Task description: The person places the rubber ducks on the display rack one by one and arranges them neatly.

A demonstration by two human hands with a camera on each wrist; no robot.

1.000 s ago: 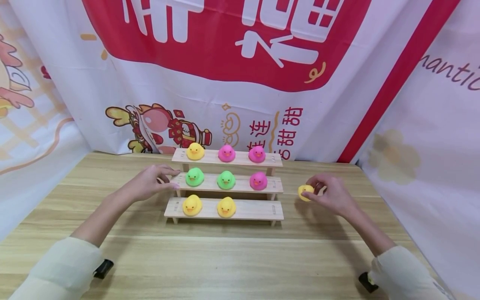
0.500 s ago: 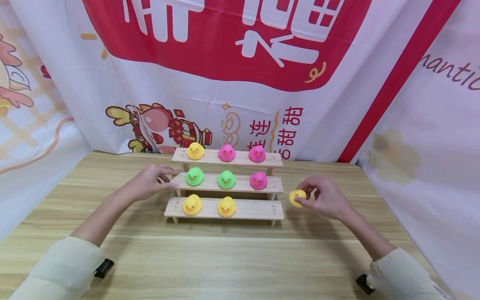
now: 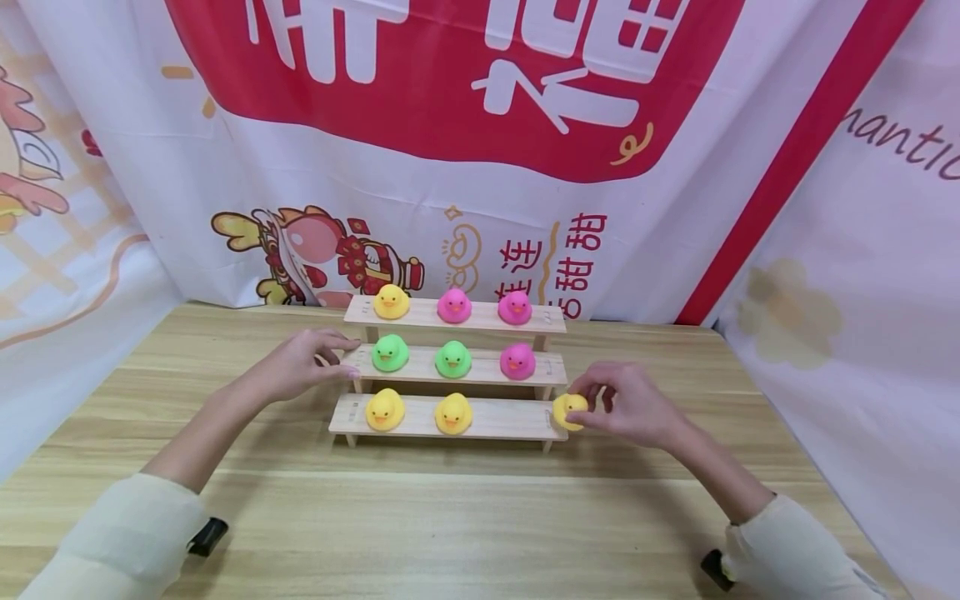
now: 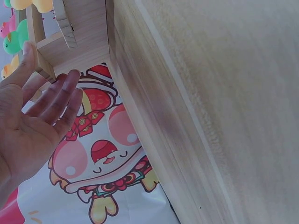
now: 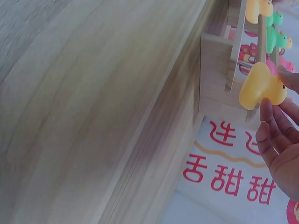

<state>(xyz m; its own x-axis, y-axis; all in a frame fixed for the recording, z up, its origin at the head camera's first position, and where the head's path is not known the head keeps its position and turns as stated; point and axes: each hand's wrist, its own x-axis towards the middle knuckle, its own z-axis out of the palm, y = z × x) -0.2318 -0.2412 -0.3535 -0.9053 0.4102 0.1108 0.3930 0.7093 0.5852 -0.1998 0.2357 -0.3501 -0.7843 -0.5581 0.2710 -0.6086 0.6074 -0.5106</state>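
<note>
Three stepped shelves make up a wooden display rack (image 3: 507,418) at the middle of the table. My right hand (image 3: 628,403) pinches a yellow rubber duck (image 3: 567,412) between thumb and fingers, at the right end of the lowest shelf. In the right wrist view the held duck (image 5: 256,87) overlaps the rack's end. My left hand (image 3: 309,367) holds the left end of the middle shelf, thumb at its front. Two yellow ducks (image 3: 453,414) sit on the lowest shelf. The middle shelf bears two green ducks (image 3: 453,359) and a pink duck (image 3: 517,362).
On the top shelf stand a yellow duck (image 3: 391,302) and two pink ducks (image 3: 514,307). The wood-grain table (image 3: 450,525) extends in front of the rack. Close behind hangs a printed red and white cloth (image 3: 420,179), with more cloth at both sides.
My right hand has carried the yellow rubber duck leftward and toward me, from beside the rack to the lowest shelf's right end. The left hand has stayed at the middle shelf.
</note>
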